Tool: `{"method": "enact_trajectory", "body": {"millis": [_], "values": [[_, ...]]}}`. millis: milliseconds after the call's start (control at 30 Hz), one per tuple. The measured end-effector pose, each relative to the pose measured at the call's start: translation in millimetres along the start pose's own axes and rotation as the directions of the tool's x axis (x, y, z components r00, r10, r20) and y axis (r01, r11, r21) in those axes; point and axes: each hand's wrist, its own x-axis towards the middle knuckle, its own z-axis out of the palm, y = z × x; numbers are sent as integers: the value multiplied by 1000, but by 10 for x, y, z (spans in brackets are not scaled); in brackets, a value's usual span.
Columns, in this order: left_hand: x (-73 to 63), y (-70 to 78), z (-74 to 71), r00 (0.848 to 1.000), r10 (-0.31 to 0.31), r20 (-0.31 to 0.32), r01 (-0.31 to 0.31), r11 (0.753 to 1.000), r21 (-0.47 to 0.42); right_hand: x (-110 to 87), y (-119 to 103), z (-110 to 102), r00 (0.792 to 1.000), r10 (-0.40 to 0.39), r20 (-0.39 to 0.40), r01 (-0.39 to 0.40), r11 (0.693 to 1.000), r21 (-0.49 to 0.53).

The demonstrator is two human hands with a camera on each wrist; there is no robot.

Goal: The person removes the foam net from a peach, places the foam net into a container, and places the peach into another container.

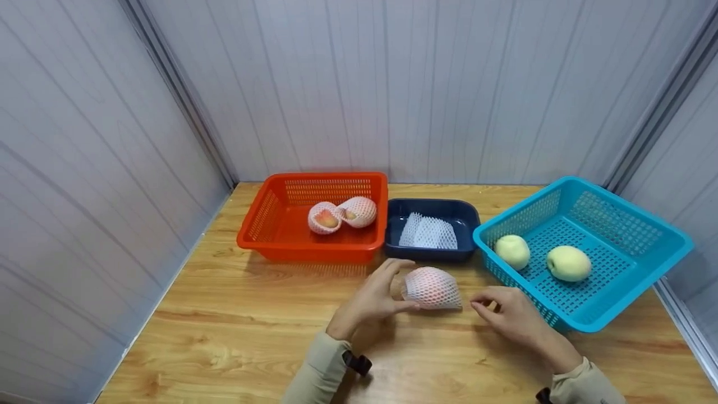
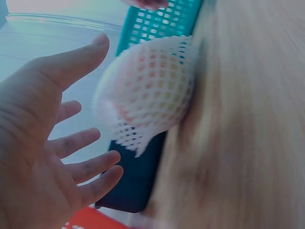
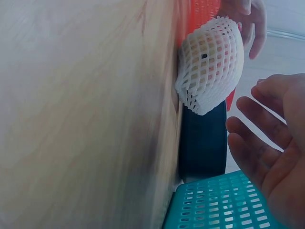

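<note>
On the wooden table lies a peach in a white foam net (image 1: pixel 432 288), its pink skin showing through the mesh. My left hand (image 1: pixel 378 294) is beside its left end, with thumb and fingers spread apart; the left wrist view shows a gap between those fingers and the netted peach (image 2: pixel 150 86). To the right of the peach, my right hand (image 1: pixel 507 314) hovers with loosely bent fingers and nothing in them. In the right wrist view the fingers of the right hand (image 3: pixel 276 133) are apart from the net sleeve (image 3: pixel 212 67).
An orange-red basket (image 1: pixel 314 252) at the back left holds two netted peaches (image 1: pixel 359 212). Beside it, a dark blue tray (image 1: pixel 465 216) contains white foam nets (image 1: pixel 429 233). The turquoise basket (image 1: pixel 634 286) on the right holds two bare peaches (image 1: pixel 569 264). Panel walls (image 1: pixel 359 90) enclose the table.
</note>
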Motion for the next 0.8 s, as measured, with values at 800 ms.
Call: {"method": "enact_trajectory", "body": {"millis": [800], "values": [[22,37,207,991,-129,-21,129,991,-20,65,25,49,992,-106,-64,101,993,-67]]}}
